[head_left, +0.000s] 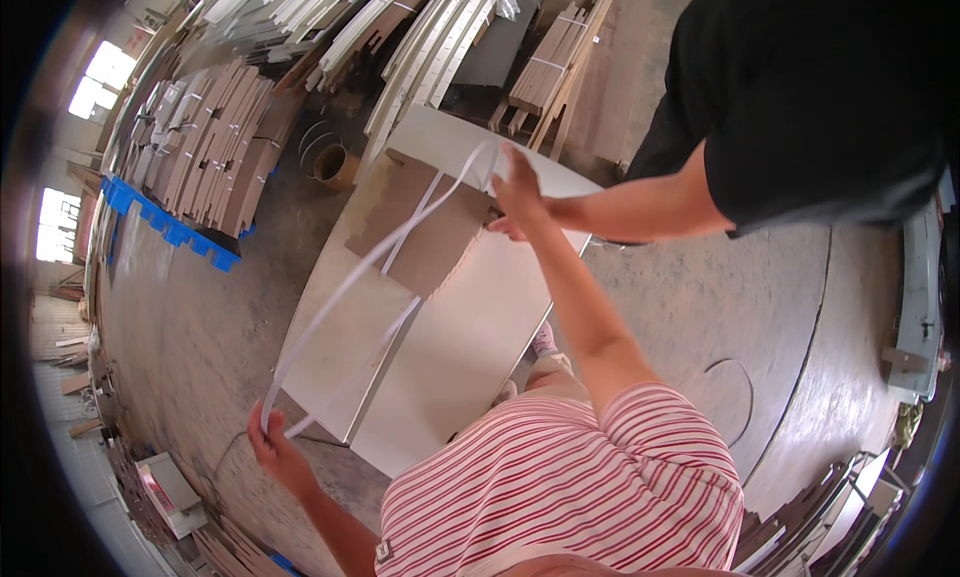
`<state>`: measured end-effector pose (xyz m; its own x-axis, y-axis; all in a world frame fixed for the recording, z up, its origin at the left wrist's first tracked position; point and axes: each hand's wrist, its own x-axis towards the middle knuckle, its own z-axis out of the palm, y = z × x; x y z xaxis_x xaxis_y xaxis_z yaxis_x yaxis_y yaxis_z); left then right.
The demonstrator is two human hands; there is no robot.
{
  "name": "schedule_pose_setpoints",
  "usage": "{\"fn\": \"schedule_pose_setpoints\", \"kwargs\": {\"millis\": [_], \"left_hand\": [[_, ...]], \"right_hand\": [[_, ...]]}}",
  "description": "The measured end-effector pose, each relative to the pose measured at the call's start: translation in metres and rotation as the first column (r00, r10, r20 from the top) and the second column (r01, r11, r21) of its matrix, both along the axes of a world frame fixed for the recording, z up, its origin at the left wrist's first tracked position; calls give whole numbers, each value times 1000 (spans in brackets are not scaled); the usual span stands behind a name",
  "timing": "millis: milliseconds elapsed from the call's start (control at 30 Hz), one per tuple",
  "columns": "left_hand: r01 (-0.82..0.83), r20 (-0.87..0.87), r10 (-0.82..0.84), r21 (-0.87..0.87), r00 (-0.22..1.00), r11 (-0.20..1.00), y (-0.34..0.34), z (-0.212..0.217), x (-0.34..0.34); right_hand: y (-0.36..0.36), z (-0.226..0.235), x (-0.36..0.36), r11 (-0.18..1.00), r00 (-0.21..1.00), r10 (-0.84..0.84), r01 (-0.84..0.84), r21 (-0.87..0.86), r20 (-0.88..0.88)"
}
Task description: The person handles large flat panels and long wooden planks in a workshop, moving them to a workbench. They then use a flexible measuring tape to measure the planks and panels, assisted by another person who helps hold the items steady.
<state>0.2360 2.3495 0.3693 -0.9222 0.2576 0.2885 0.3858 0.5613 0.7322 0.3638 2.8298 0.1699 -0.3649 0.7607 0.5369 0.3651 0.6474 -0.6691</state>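
A long white plastic strap (352, 275) arches over a stack of flat pale panels (465, 347). At the lower left, beyond the near end of the panels, my left hand (280, 451) grips one part of it. My right hand (518, 189), raised over the far part of the stack, has its fingers closed around the strap's other end. Brown cardboard (433, 227) lies across the panels, and a section of the strap crosses it. Just below my right hand, a co-worker's hand (508, 227) is at the cardboard's edge, partly hidden by my forearm.
The co-worker in a black shirt (800, 107) stands at the right. Bundled brown strips (205, 147) rest on a blue pallet (170, 222) at the left. A round brown bin (335, 165) stands behind the panels. Long white profiles (430, 67) lie at the back.
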Motion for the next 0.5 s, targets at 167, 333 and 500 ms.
{"fn": "schedule_pose_setpoints", "kwargs": {"millis": [167,333,500], "left_hand": [[405,56,-409,70,911,912,40,-31,-26],[681,-144,-679,-42,720,731,80,-93,-50],[719,-20,-741,-225,671,658,133,-150,-64]], "right_hand": [[-117,34,151,991,997,-70,74,-112,38],[-294,-34,273,867,879,-138,330,-374,455],[-439,-65,360,639,794,-295,578,-508,532]]}}
